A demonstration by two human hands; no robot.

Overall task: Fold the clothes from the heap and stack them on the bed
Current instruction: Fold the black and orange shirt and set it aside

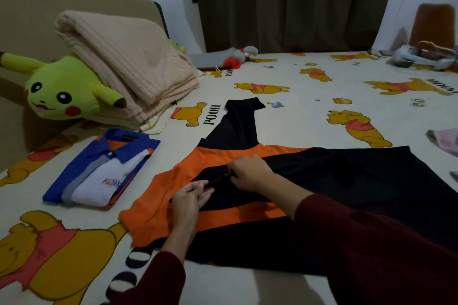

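Observation:
A black and orange shirt [322, 181] lies spread flat on the bed [297, 106], one black sleeve pointing away from me. My left hand [190, 195] pinches the dark collar at the orange shoulder band. My right hand [250, 173] pinches the same collar a little further right. To the left lies a folded blue, white and orange polo shirt [99, 171].
A green plush toy [59, 91] and a folded beige blanket [128, 62] sit at the back left against the headboard. A grey plush [228, 57] lies at the far edge. Pink cloth [446, 141] shows at the right edge, and clutter [421, 57] at the far right.

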